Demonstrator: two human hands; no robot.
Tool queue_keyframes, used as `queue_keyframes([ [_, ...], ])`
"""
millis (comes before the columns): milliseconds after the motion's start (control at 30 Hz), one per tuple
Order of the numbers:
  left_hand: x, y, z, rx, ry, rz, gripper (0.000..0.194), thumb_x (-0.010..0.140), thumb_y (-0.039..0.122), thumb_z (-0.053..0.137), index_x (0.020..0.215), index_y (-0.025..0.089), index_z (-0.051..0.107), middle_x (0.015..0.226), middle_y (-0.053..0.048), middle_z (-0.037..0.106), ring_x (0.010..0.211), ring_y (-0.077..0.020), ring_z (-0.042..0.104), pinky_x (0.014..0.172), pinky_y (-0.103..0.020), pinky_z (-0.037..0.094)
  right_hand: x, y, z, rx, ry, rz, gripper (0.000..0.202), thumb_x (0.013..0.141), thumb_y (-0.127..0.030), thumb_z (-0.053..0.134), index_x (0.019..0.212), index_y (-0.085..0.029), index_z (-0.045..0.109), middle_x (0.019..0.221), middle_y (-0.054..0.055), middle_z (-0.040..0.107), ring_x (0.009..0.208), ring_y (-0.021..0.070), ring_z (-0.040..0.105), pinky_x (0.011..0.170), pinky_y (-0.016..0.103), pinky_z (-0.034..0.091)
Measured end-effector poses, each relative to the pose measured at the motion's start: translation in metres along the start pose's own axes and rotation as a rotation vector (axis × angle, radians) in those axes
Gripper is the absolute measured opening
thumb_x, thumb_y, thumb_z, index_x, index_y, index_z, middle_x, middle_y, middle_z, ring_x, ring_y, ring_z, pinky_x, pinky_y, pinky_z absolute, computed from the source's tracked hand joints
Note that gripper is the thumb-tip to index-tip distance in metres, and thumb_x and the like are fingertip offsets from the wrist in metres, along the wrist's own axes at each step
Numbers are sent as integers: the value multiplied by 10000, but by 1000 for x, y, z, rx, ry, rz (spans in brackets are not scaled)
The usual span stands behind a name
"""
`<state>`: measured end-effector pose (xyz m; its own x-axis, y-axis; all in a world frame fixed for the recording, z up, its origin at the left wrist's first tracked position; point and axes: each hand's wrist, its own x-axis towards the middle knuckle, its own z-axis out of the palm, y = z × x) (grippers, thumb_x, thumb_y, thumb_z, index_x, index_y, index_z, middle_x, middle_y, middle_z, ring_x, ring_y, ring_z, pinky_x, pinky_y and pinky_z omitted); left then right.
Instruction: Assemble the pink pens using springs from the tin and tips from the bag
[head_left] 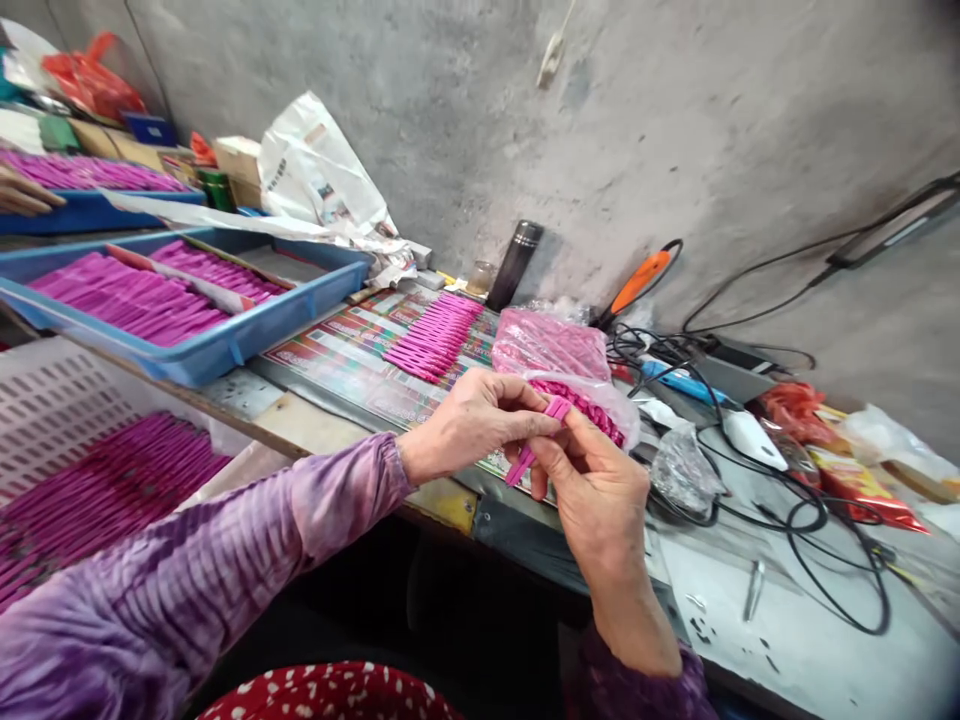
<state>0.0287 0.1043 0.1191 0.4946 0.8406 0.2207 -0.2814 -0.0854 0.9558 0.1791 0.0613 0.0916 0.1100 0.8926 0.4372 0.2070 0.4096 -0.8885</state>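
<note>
Between my two hands, over the front edge of the table, is a slim magenta plastic stick (pixel 524 462). My left hand (pixel 480 420) pinches its upper end with thumb and finger. From the other side, my right hand (pixel 592 490) grips the same piece, fingers closed around it. Just behind my hands an opened plastic bag (pixel 551 345) holds many small magenta parts. A neat row of magenta sticks (pixel 435 337) lies on the printed sheet (pixel 337 350) beyond my left hand. What exactly the piece is, I cannot tell.
At left stands a blue tray (pixel 225 345) of magenta sticks, above a white basket (pixel 67 385) with more. Another person's hand (pixel 26 192) rests by the far tray. A black flask (pixel 515 265), an orange-handled tool (pixel 639 280) and tangled cables (pixel 806 515) lie along the back and right.
</note>
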Motion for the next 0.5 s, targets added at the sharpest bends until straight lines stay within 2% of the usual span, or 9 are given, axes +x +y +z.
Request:
queue_keyframes([
  [133, 0, -5, 0, -8, 1, -14, 207, 765, 268, 784, 784, 82, 694, 618, -14, 657, 487, -81, 578, 485, -182, 471, -2, 2, 1, -18, -4, -5, 323, 821, -404, 778, 1052, -182, 740, 571, -56, 579, 404, 105, 494, 377, 235, 416],
  [267, -10, -13, -4, -34, -50, -69, 284, 758, 346, 814, 770, 88, 696, 614, -15, 662, 488, -90, 591, 490, -186, 486, -13, 1, -6, -87, -62, -18, 314, 851, -359, 758, 1112, -184, 753, 570, -49, 603, 414, 111, 520, 410, 237, 450],
  [367, -25, -21, -10, -50, -158, -205, 339, 707, 383, 867, 755, 86, 709, 631, -20, 671, 489, -88, 588, 489, -185, 492, -24, 0, -16, -62, -114, -13, 298, 885, -352, 733, 1147, -212, 762, 594, -44, 622, 427, 105, 541, 441, 229, 466],
  [500, -45, -34, -18, -121, -325, -412, 316, 696, 363, 882, 780, 99, 730, 607, -3, 660, 475, -76, 559, 503, -181, 475, -41, -4, -23, 33, -309, 85, 132, 886, -331, 743, 927, -212, 780, 650, -28, 645, 466, 89, 574, 459, 194, 455],
])
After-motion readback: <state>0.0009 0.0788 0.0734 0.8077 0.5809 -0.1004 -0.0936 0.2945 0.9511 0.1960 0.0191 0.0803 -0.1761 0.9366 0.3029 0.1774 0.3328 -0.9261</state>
